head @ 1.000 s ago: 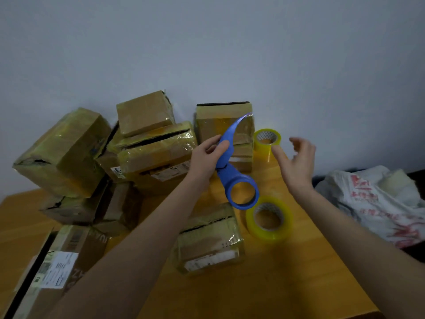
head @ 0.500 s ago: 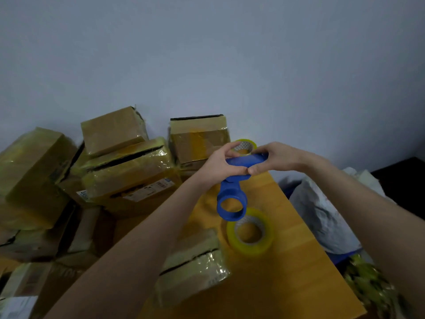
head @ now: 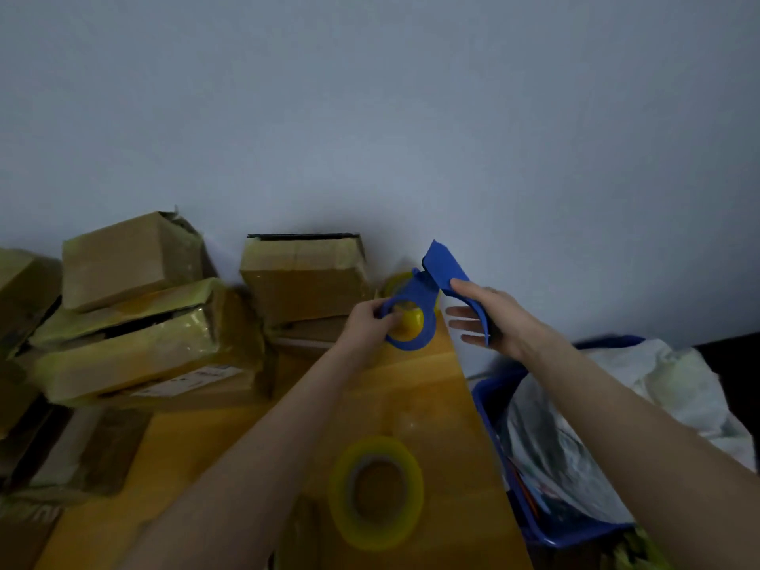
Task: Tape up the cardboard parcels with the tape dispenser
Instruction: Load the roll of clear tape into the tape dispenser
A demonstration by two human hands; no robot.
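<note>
Two hands share the blue tape dispenser [head: 425,298], which is held up above the far right corner of the desk [head: 415,399] and touches nothing else. The left hand [head: 366,325] has its grip closed on the left rim of the dispenser's round ring, fingers curled over the outside and the thumb hooked at the inner edge. The right hand [head: 499,322] takes the long flat handle. Its thumb lies along the top and its fingers reach out almost straight beneath, so the grip is a loose pinch rather than a fist (the handle's pointed end sticks up past the thumb toward the wall).

Just behind the ring, against the wall, a yellow tape roll [head: 397,281] peeks out, mostly hidden. A second roll [head: 376,493] of yellowish tape lies flat on the desk nearer the camera, between the two forearms.

Several cardboard parcels [head: 304,277] crowd the left and back of the desk. One stands at the wall just left of the left hand, and a small box [head: 131,257] sits atop a long box [head: 152,343] wrapped in glossy tape. Others lie lower left in shadow.

Right of the desk, a blue bin [head: 487,401] holds crumpled plastic bags [head: 678,388].
</note>
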